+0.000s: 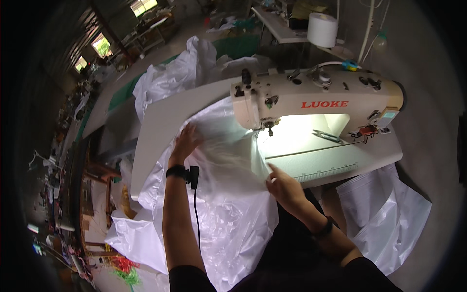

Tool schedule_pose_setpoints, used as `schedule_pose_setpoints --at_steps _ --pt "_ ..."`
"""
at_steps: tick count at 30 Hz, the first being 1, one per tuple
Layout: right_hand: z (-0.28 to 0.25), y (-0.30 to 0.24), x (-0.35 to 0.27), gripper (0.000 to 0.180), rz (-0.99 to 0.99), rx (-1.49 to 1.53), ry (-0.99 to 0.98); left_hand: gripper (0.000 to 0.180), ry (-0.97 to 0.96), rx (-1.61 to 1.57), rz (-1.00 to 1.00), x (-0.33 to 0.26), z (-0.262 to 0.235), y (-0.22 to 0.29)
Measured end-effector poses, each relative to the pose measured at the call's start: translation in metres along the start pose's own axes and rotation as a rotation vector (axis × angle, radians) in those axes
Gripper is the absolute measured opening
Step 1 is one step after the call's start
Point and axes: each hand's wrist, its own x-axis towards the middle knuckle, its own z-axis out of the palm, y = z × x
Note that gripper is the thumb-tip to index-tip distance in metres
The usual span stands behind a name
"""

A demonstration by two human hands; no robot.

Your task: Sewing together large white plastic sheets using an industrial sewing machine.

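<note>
Shadowy workshop [116, 75], left hand [185, 144] flat on white sheeting [226, 168]; right hand [286, 191] apart, grip unclear

- Three small, bright windows [101, 45] up on the left.
- Gray floor [177, 36] at the back.
- Pale table [279, 31] back there, with stuff [299, 22] on top.
- It looks dim.

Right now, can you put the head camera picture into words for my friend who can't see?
A person's left hand lies spread on shiny white sheeting at an industrial sewing machine, while the right hand is at the sheeting's edge, nearer the person. Thread snips lie on the tabletop; a white thread cone shows beyond the machine.
</note>
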Motion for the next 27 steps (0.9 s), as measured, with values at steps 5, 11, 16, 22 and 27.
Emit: schedule_pose_setpoints --at_steps 5,11,16,22,27 --pt "0.016 0.026 -0.098 0.051 0.202 0.695 -0.225 0.047 0.219 -0.123 -0.02 -0.135 -0.029 0.032" --pt "0.048 -0.001 -0.109 0.045 0.278 0.8 -0.83 0.054 0.302 0.145 -0.21 -0.174 -0.005 0.003" --pt "-0.012 0.036 -0.153 0.045 0.411 1.154 -1.075 0.056 0.31 0.257 -0.148 -0.139 0.011 -0.051" --pt "-0.001 0.081 -0.178 0.042 0.504 1.017 -0.627 0.035 0.138 0.16 -0.13 -0.142 -0.046 -0.014" --pt "-0.003 0.075 -0.167 0.03 0.239 0.785 -0.185 0.038 0.372 -0.516 0.008 -0.259 -0.022 0.154"
